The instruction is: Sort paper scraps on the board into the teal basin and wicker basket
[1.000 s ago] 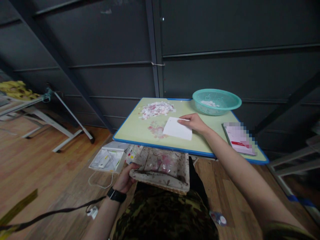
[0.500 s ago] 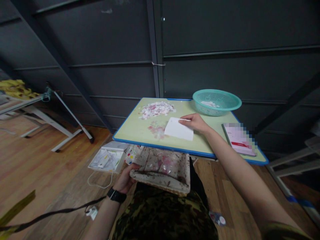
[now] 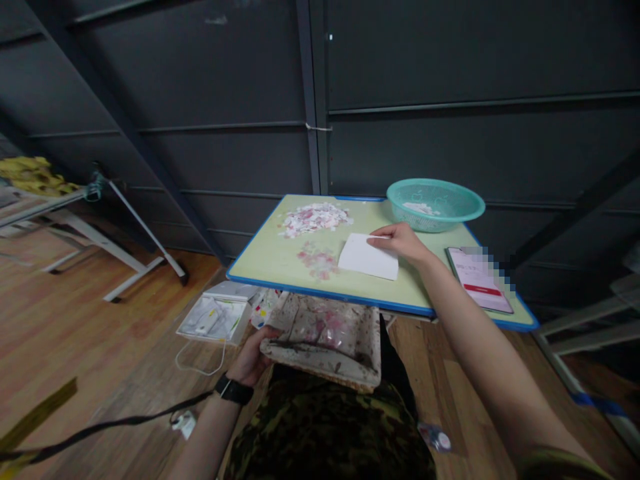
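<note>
My left hand [image 3: 256, 355] grips the left side of a stained, pale box [image 3: 324, 371] with pinkish clear plastic inside, held just below the table's front edge. My right hand [image 3: 400, 241], fingers closed, holds a white sheet [image 3: 369, 257] low over the table by its upper right edge. Left of the sheet, pink-white flakes [image 3: 318, 260] are spread thinly on the yellow tabletop [image 3: 270, 257]. Behind them lies a larger heap of white and pinkish pieces [image 3: 316, 219], too small to name exactly.
A green plastic basket [image 3: 463, 213] with white pieces inside stands at the back right. A phone [image 3: 477, 283] lies at the table's right. On the floor are an open white box [image 3: 245, 327] to the left and a plastic bottle [image 3: 439, 439] to the right.
My right hand and the white sheet have moved slightly to the right, uncovering more of the thin flakes. The left hand and the box stay nearly still.
</note>
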